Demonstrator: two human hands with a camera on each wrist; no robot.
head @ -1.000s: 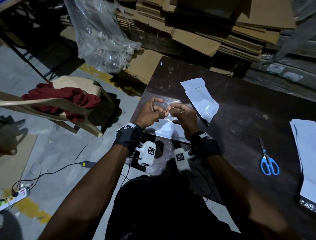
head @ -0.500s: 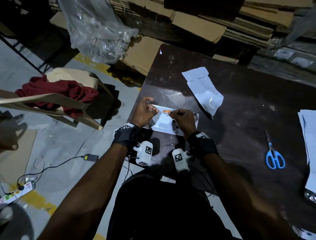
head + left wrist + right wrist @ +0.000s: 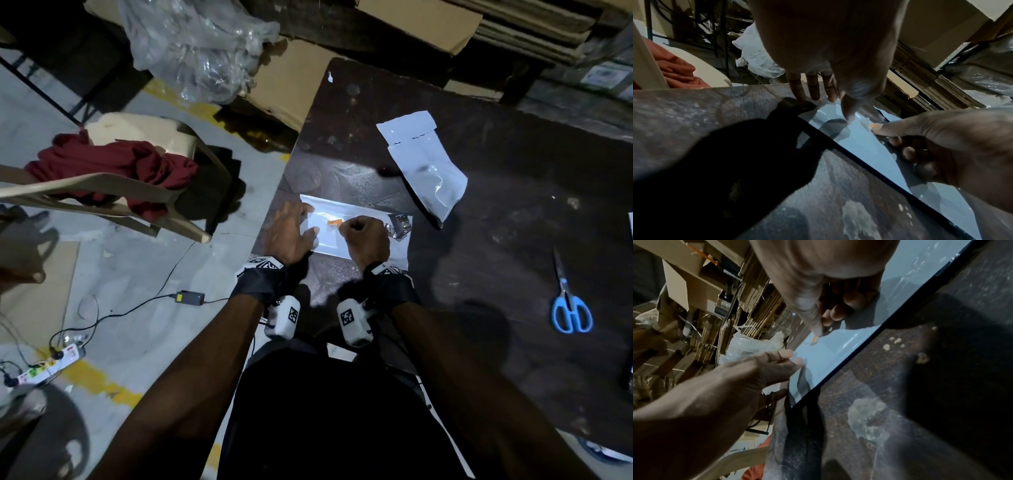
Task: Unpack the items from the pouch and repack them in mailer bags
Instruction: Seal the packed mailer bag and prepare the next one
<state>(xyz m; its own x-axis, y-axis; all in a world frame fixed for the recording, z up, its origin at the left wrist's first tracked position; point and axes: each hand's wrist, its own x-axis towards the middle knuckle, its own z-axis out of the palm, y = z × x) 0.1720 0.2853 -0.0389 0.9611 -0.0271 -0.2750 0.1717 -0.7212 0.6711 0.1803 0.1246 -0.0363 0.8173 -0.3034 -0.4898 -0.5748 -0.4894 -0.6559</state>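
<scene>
A white mailer bag [image 3: 356, 245] lies flat near the table's front left edge, also seen in the left wrist view [image 3: 865, 146] and the right wrist view [image 3: 830, 360]. My left hand [image 3: 301, 219] rests on its left end with straight fingers [image 3: 813, 91]. My right hand [image 3: 363, 233] is curled over the middle of the bag, and its thumb and forefinger [image 3: 818, 327] pinch a small orange tab [image 3: 335, 222] at the flap. A crinkled silvery item [image 3: 399, 224] lies on the bag's right end. Farther back lies a second white pouch [image 3: 424, 168] with its flap open.
Blue scissors [image 3: 570, 308] lie at the right on the dark table [image 3: 513, 240]. To the left of the table stands a plastic chair [image 3: 144, 137] with a red cloth [image 3: 113, 164] on it. A clear plastic bag [image 3: 198, 48] and flattened cardboard [image 3: 291, 89] lie behind. A power strip [image 3: 44, 368] is on the floor.
The bag, held up between both hands a second ago, now lies flat on the table. My left hand has let go and spread flat on it. My right hand stays at the orange tab.
</scene>
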